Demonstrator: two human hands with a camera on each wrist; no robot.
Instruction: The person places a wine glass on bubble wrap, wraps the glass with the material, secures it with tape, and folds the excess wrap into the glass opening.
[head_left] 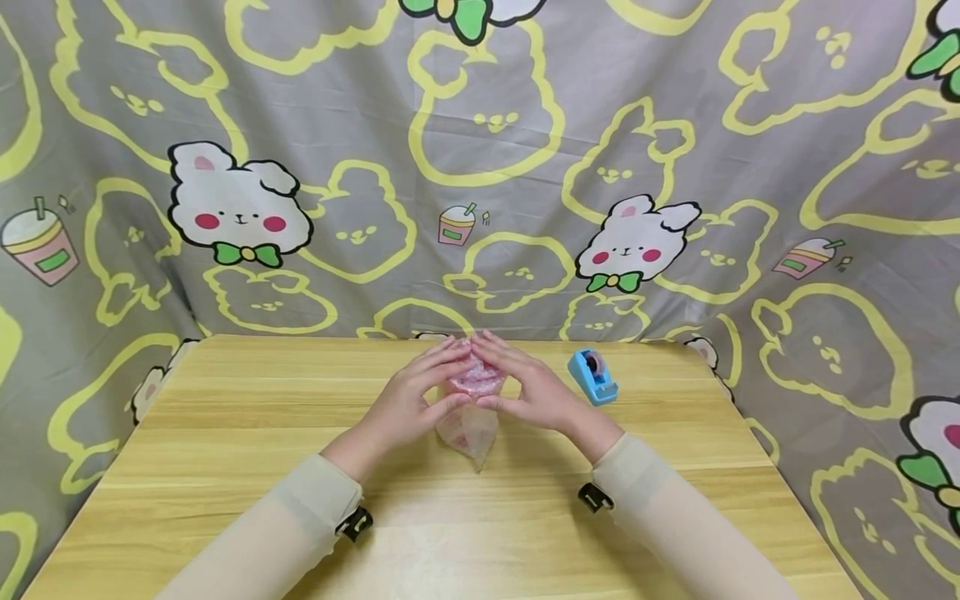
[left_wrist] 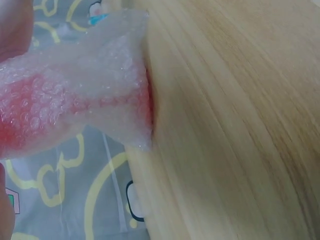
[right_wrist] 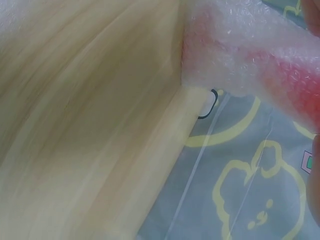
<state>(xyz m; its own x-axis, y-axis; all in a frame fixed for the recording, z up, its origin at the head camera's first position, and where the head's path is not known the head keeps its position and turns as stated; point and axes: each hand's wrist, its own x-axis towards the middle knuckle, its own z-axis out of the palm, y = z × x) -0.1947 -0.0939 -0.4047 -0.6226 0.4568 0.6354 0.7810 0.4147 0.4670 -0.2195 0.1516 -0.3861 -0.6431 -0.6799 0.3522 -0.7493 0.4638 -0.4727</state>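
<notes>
A pink-red object wrapped in clear bubble wrap (head_left: pixel 477 379) stands upright on the table, its middle narrower than its base. The left hand (head_left: pixel 412 396) holds its upper part from the left, and the right hand (head_left: pixel 536 396) holds it from the right. Fingertips meet near the top, and the thumbs lie on the near side. In the left wrist view, the bubble wrap (left_wrist: pixel 100 75) flares out where it meets the tabletop. The right wrist view shows the same wrapped base (right_wrist: pixel 220 50), with parts of fingers at the edge. What the wrapping encloses cannot be told exactly.
A blue tape dispenser (head_left: pixel 592 377) with a roll of tape stands to the right of the hands, near the back of the wooden table (head_left: pixel 262 417). A grey curtain (head_left: pixel 360 108) with cartoon drawings hangs behind and along both sides.
</notes>
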